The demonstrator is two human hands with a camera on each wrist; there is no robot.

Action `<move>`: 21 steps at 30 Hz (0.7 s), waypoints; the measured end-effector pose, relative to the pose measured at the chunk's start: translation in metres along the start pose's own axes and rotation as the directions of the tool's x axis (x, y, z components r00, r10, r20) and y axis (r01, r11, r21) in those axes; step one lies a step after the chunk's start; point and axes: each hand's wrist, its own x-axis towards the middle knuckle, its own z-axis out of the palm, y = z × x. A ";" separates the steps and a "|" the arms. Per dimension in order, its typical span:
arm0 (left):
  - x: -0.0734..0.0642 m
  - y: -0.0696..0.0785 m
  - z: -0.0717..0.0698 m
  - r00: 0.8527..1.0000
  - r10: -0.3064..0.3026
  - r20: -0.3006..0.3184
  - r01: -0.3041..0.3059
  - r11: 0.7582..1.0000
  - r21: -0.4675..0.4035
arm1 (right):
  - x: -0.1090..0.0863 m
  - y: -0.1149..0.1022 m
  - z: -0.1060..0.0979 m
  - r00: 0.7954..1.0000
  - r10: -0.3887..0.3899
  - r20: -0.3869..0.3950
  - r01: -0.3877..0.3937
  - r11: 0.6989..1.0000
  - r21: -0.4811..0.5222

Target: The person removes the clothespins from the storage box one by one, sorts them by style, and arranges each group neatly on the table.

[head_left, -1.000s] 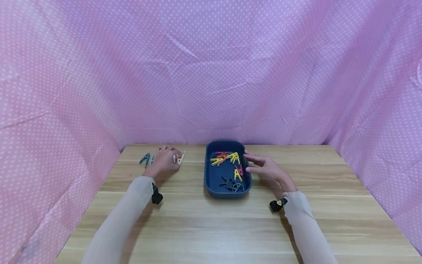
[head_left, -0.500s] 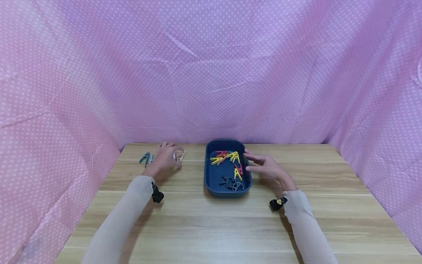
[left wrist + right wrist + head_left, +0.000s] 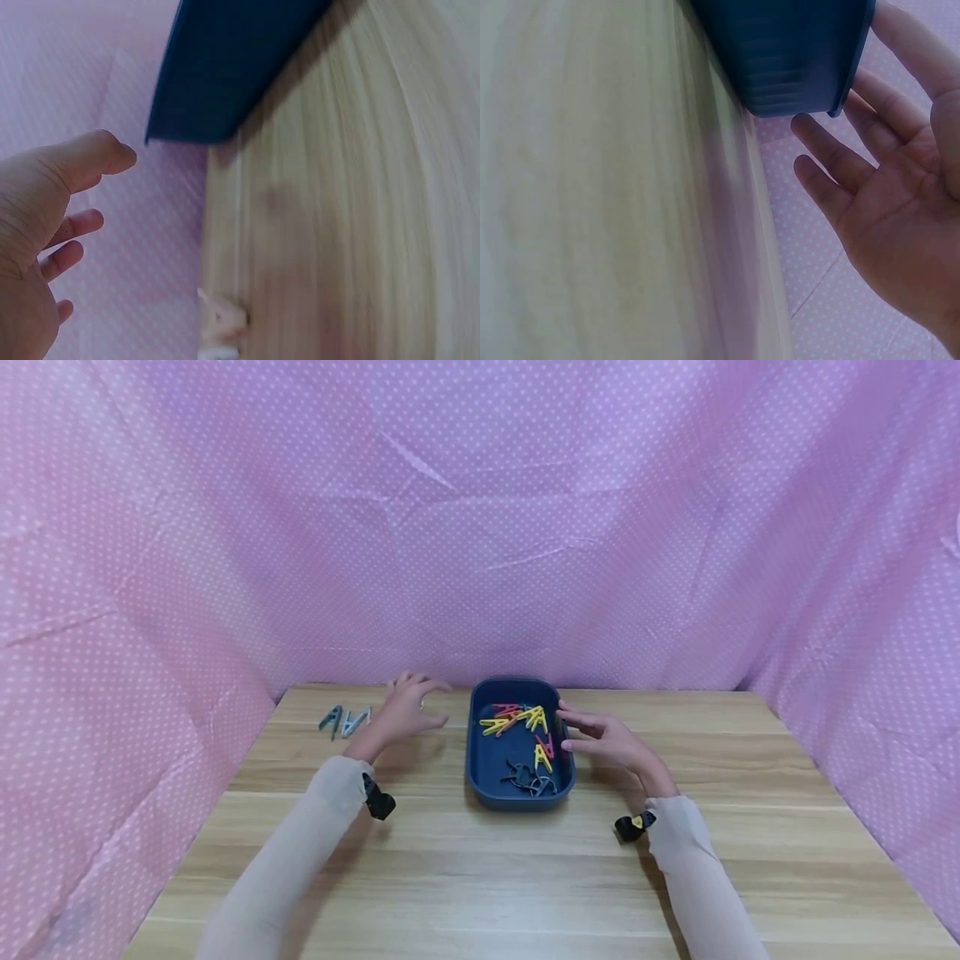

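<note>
My left hand point(image 3: 408, 710) hovers over the table between the loose clothespins and the dark blue tray point(image 3: 521, 803). Its thumb and fingers point(image 3: 79, 225) are spread, with nothing visible between them. To its left lie a dark blue clothespin point(image 3: 337, 713), a light blue clothespin point(image 3: 357, 721) and a pale one, partly hidden by the hand. The left wrist view has a pale pinkish clothespin point(image 3: 223, 319) near the table's back edge. My right hand point(image 3: 611, 743) has its extended fingertips at the tray's right rim; in the right wrist view its fingers point(image 3: 840, 161) are apart.
Inside the tray are several yellow clothespins point(image 3: 534, 717), red ones point(image 3: 546, 745) and black clips point(image 3: 520, 772) with metal rings. A pink dotted cloth point(image 3: 480, 568) hangs behind and beside the wooden table point(image 3: 480, 877).
My left hand has moved right toward the tray and its fingers have spread. The cream clothespin at its fingertips no longer shows there; the light blue one is uncovered. My right hand stays put.
</note>
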 end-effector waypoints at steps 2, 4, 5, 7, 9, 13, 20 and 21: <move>0.003 0.008 0.002 1.000 0.012 -0.004 -0.012 1.000 -0.012 | 0.000 0.000 0.000 1.000 0.005 -0.001 -0.005 1.000 0.001; 0.007 0.015 0.004 1.000 0.028 -0.009 -0.028 0.999 -0.015 | 0.000 -0.001 0.000 1.000 0.003 0.000 -0.003 1.000 0.003; 0.008 0.018 0.005 0.999 0.033 -0.009 -0.034 0.999 -0.015 | 0.000 -0.001 0.000 1.000 0.001 0.000 -0.001 1.000 0.005; 0.011 0.025 0.007 0.999 0.046 -0.006 -0.046 0.999 -0.012 | 0.000 -0.001 0.000 1.000 -0.001 -0.001 0.001 1.000 0.003; 0.014 0.032 0.011 0.998 0.059 0.001 -0.059 0.998 0.000 | 0.000 -0.001 0.000 1.000 -0.004 -0.002 0.004 1.000 0.005; 0.019 0.042 0.019 0.997 0.070 0.027 -0.071 0.996 0.055 | 0.000 -0.002 0.001 1.000 0.001 0.002 -0.001 1.000 0.005; 0.027 0.056 0.030 0.991 0.100 0.085 -0.108 0.990 0.095 | -0.001 -0.002 0.001 1.000 0.004 0.006 -0.004 1.000 0.001; 0.028 0.058 0.032 0.990 0.100 0.095 -0.110 0.989 0.100 | -0.001 -0.001 0.001 1.000 0.001 0.007 -0.001 1.000 0.001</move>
